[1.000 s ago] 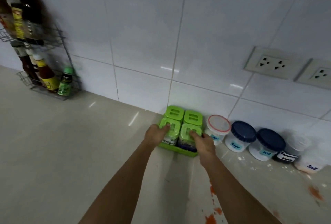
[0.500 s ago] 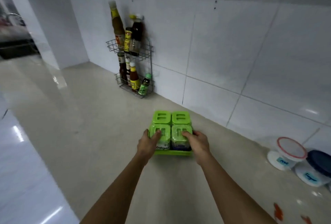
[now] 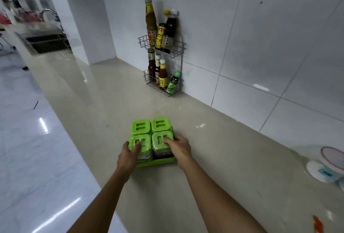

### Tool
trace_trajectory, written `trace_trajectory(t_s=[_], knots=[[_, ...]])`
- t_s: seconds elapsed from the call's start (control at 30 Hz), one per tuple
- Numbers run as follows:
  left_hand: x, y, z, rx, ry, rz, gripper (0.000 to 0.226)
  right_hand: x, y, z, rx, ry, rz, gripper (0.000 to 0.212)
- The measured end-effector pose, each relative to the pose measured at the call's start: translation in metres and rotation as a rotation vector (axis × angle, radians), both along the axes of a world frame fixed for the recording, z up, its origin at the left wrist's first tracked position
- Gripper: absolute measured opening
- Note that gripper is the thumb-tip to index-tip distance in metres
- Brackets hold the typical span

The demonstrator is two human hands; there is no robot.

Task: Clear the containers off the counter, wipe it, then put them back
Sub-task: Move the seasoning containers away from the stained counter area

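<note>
**Jar set moved clear of the tubs; set-down not confirmed**

Change observed: a second ago the green tray with its four jars stood against the wall, just beside the round tubs. It now sits well to the left of them, out in the open middle of the counter, between the tubs and the bottle rack. Whether the tray rests on the surface or hangs just above it cannot be told.

Hands: your left hand is curled round the tray's left side and the near-left jar, thumb up on the lid. Your right hand is curled over the near-right jar, fingertips on its lid. Both hold firmly; neither is free.

Meaning for the task: in my judgement the first container group has left the patch to be wiped. The tubs are not yet cleared, and an orange stain shows on the counter at lower right. No wiping can start until they go.

Orientation: the set is a two-by-two block, close to square, so it has no marked long axis lying flat. Each jar stands upright, its long axis vertical. The labelled faces of the near pair point toward you, and the far pair points on toward the rack, turned slightly left of your arms' line.
</note>
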State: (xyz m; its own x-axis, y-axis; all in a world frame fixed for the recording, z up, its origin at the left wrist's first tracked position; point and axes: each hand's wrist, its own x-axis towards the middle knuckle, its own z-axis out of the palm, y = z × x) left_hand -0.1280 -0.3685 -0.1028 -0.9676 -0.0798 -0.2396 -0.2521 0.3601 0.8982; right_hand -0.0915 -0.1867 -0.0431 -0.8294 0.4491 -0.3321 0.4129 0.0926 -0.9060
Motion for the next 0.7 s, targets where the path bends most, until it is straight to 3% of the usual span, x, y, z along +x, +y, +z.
trace_trajectory(t_s=[0.1,0.17,0.23,0.3,0.4,0.7], knots=[[0.021,0.007,0.026,-0.042,0.008,-0.002,0.085,0.005,0.0,-0.009,-0.023,-0.013,0.034,0.042],[0.026,0.016,0.039,-0.23,0.034,0.043,0.064,0.011,0.006,-0.007,-0.011,-0.007,0.098,0.041],[0.027,0.03,0.053,-0.486,0.167,0.121,0.054,0.017,0.019,0.0,0.048,-0.005,0.152,0.042],[0.027,0.057,0.065,-0.561,0.382,0.109,0.051,0.031,0.044,0.012,0.187,-0.017,0.155,0.045],[0.032,0.121,0.078,-0.534,0.574,-0.082,0.049,0.065,0.1,0.021,0.398,-0.027,0.084,0.048],[0.126,0.341,0.099,-0.431,0.765,-0.728,0.046,0.196,0.274,0.039,1.003,-0.188,-0.17,0.052]])
